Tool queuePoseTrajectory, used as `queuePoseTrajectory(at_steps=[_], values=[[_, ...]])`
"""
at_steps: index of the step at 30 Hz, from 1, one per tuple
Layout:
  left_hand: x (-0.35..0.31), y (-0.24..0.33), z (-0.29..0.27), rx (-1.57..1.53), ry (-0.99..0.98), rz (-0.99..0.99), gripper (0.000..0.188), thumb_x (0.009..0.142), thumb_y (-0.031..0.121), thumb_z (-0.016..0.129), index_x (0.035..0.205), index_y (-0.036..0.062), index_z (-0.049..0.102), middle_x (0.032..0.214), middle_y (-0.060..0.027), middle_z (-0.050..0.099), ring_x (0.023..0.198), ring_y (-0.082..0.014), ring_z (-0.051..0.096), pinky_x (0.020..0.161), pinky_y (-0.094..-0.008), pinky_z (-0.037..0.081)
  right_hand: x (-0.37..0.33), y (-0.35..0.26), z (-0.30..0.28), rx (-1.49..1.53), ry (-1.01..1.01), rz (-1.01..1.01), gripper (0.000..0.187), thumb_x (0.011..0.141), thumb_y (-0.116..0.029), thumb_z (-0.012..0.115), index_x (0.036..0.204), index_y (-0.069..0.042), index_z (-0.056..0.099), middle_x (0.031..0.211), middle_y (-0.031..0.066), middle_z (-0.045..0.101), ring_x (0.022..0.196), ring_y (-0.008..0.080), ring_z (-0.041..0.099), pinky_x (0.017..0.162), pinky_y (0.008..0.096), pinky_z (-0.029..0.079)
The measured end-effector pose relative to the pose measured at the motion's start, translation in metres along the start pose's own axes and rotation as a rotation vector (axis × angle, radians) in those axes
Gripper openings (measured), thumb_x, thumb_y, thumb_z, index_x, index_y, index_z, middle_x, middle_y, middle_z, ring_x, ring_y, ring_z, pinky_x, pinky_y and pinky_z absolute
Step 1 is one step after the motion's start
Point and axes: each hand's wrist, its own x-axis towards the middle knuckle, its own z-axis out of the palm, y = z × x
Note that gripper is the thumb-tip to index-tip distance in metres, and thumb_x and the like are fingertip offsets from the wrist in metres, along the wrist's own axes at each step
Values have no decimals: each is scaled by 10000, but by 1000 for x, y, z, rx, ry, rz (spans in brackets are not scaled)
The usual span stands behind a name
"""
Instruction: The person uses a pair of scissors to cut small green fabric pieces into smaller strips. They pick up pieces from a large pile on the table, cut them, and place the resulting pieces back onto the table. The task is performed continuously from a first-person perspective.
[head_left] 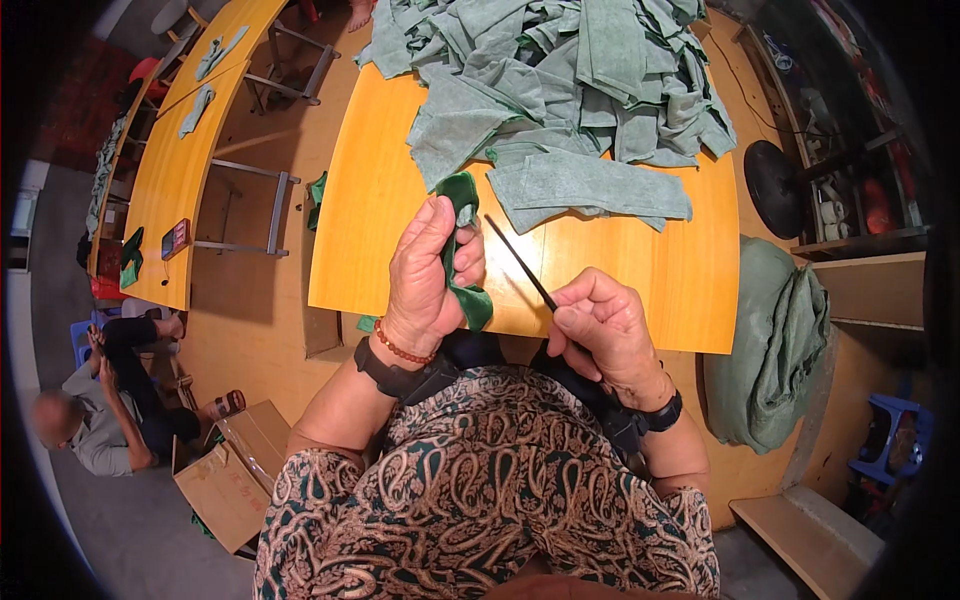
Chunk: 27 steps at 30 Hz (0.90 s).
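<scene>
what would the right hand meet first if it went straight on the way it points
Likely the green fabric in the left hand, with the dark stick in the right hand leading, though depth is unclear.

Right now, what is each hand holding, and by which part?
The left hand holds a green cloth by its middle; the right hand pinches a thin black stick by its near end.

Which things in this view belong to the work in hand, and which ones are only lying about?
Seem to belong:
green cloth, in the grip of the left hand
thin black stick, in the right hand
grey-green cloth pile
near table

Probably lying about:
cardboard box
blue stool
large green bundle
</scene>
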Motion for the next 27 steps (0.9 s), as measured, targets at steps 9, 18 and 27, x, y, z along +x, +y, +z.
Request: queuePoseTrajectory(at_steps=[9, 18, 27], values=[[-3, -4, 4, 137, 8, -29, 271, 1032, 284, 502, 1156, 47, 552, 772, 20, 445, 607, -52, 397, 478, -178, 315, 17, 10, -9, 31, -37, 22, 90, 947, -110, 614, 994, -41, 581, 669, 77, 635, 366, 34, 370, 324, 183, 235], [-19, -53, -2, 692, -73, 77, 489, 1038, 372, 458, 1313, -28, 513, 770, 51, 468, 595, -29, 382, 532, -182, 338, 30, 24, -2, -12, 12, -26, 106, 963, -121, 579, 999, -20, 579, 688, 47, 626, 398, 33, 412, 357, 186, 289], [-9, -13, 1, 300, -42, 18, 362, 1017, 291, 522, 1261, 26, 560, 1076, -12, 648, 922, -109, 595, 871, -264, 461, 26, 19, -2, 118, -39, -29, 100, 961, -130, 584, 995, -40, 560, 682, 60, 627, 366, 37, 355, 327, 197, 230]])
